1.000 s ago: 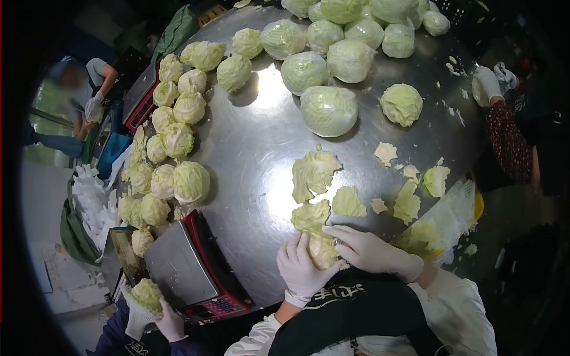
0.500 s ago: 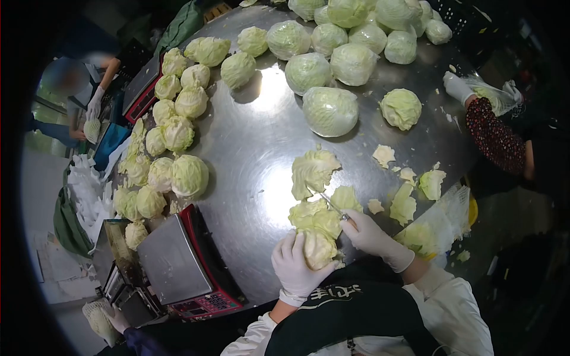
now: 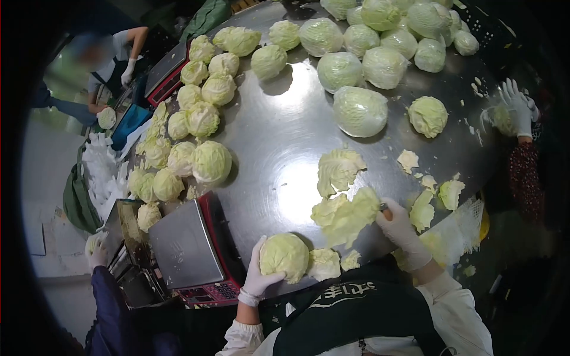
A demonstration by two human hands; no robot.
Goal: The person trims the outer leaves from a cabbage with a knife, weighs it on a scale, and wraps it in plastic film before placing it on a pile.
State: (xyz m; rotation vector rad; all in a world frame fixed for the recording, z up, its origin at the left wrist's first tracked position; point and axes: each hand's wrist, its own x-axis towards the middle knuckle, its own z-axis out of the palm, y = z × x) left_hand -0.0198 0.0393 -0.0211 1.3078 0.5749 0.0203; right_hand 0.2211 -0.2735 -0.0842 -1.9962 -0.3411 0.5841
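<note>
My left hand (image 3: 259,274), in a white glove, is wrapped round the left side of a trimmed pale green cabbage (image 3: 284,257) at the table's near edge. In my gloved right hand (image 3: 399,228) is a knife (image 3: 386,211); its wooden handle shows, and its blade is hard to make out. Large loose cabbage leaves (image 3: 346,215) lie just left of that hand, with another leaf (image 3: 339,171) beyond them. Smaller leaf pieces (image 3: 324,264) rest to the right of the held cabbage.
Bare cabbages (image 3: 203,119) line the left side of the metal table (image 3: 267,148). Wrapped cabbages (image 3: 360,111) are piled at the back. A red scale (image 3: 185,243) stands near left. Co-workers' gloved hands (image 3: 518,107) show at right and left.
My left hand and the cabbage have moved left, away from the loose leaves. My right hand has shifted right with the knife. The whole view has shifted, and the right co-worker's hand is raised with spread fingers.
</note>
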